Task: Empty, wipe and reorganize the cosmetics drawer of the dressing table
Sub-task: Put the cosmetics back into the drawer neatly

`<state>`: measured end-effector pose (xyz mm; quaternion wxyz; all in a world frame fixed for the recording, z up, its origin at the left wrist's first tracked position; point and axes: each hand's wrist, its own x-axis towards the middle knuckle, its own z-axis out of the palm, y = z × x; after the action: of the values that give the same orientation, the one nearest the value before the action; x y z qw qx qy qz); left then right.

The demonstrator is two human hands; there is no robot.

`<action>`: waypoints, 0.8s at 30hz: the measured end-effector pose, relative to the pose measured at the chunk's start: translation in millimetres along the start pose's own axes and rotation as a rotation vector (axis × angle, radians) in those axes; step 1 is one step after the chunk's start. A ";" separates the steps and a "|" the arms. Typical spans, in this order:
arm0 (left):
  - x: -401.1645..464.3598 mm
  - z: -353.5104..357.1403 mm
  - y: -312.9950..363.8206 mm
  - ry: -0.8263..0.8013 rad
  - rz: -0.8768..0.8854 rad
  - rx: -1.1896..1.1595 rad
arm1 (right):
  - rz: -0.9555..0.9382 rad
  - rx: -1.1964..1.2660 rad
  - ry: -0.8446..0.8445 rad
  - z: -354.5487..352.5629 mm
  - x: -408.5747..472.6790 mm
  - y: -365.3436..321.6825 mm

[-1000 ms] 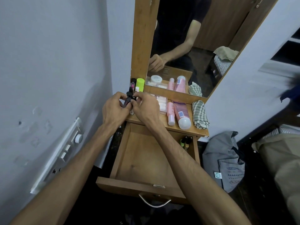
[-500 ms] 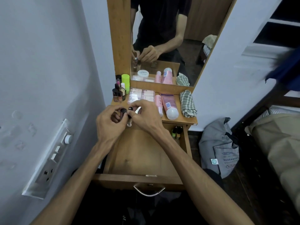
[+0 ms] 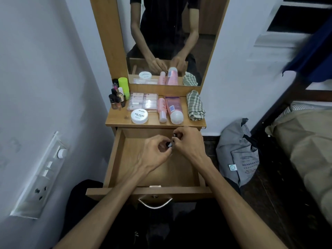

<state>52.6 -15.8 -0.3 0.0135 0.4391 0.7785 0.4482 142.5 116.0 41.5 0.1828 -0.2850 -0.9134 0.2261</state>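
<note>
The wooden drawer (image 3: 115,159) of the dressing table stands pulled out, its bare floor showing. Both hands hover over its back half. My left hand (image 3: 154,155) pinches a small dark-capped bottle (image 3: 169,145). My right hand (image 3: 188,144) grips another small dark-capped bottle (image 3: 174,135); the fingers hide most of both. On the tabletop (image 3: 122,121) stand several small nail polish bottles (image 3: 116,100), a green bottle (image 3: 124,87), a white round tub (image 3: 139,116), clear packets (image 3: 143,102), two pink tubes (image 3: 168,109) and a folded checked cloth (image 3: 195,105).
A mirror (image 3: 167,42) rises behind the tabletop. A switchboard (image 3: 41,177) is on the left wall. A grey bag (image 3: 237,153) leans on the floor to the right, beside a bed (image 3: 305,150). The drawer's metal handle (image 3: 155,203) faces me.
Both hands have come down from the tabletop's left side into the open drawer, carrying small bottles. The white tub is now uncovered on the tabletop.
</note>
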 end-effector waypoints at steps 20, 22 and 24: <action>11.9 56.0 -3.2 -0.108 -0.183 0.002 | -0.167 -0.258 0.004 24.7 18.1 39.2; 12.0 56.4 -6.2 -0.090 -0.221 -0.007 | -0.159 -0.251 -0.007 25.6 19.7 39.1; 13.0 55.8 -7.0 -0.068 -0.258 -0.024 | -0.158 -0.246 -0.008 27.2 19.9 40.5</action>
<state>63.0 30.0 -33.8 0.1029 0.3502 0.8221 0.4369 132.3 149.4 2.1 0.1599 -0.2315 -0.9545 0.0986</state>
